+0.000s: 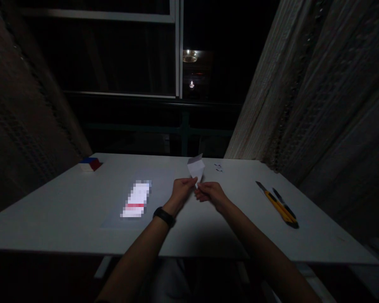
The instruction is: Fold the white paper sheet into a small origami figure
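Over the middle of the white table (227, 227), a folded piece of white paper (196, 168) points up and away from me, its top flap bent back. My left hand (182, 191) pinches its lower end between thumb and fingers. From the other side, my right hand (211, 194) grips the same lower end, its fingers closed close to the left thumb. The fingertips hide the bottom of the paper. A dark watch band circles my left wrist.
Left lies a lit, pixelated phone-shaped screen (135, 200) on a pale sheet (113, 219). A blue, red and white block (90, 164) sits far left. Small scraps (218, 167) lie behind my hands. Right are a yellow box cutter (276, 204) and a dark pen (282, 200).
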`<state>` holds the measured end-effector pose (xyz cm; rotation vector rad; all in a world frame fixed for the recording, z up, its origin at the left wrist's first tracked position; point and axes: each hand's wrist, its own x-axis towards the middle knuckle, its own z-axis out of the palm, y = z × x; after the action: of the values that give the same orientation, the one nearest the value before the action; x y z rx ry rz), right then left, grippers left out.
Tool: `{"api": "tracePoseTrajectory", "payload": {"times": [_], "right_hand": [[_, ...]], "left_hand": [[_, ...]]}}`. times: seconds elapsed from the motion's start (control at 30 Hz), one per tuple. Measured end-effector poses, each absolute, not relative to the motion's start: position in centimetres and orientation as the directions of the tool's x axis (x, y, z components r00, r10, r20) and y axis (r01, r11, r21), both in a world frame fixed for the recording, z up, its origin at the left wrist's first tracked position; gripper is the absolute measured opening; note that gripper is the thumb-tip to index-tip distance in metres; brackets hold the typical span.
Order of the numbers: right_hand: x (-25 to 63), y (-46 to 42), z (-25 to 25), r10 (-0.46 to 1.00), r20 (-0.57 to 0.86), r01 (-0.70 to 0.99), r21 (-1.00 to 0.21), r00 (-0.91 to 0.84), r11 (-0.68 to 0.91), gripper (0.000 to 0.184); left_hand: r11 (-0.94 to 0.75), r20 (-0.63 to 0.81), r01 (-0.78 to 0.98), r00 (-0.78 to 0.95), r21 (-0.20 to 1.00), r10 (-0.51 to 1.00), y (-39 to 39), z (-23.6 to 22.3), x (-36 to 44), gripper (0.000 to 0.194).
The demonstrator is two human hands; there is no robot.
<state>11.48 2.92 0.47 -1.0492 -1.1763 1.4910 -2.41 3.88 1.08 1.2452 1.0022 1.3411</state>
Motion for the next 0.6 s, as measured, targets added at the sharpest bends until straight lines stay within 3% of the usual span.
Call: {"api": "tracePoseTrajectory", "payload": {"times": [0.6], "right_hand": [[11.28, 2.97, 0.11, 0.974, -0.046, -0.126, -0.989, -0.222, -0.076, 0.034]], "left_hand": [[-0.167, 0.176, -0.131, 0.060, 0.977, 0.983, 3.97, 0.73, -2.13, 0.041]]}}
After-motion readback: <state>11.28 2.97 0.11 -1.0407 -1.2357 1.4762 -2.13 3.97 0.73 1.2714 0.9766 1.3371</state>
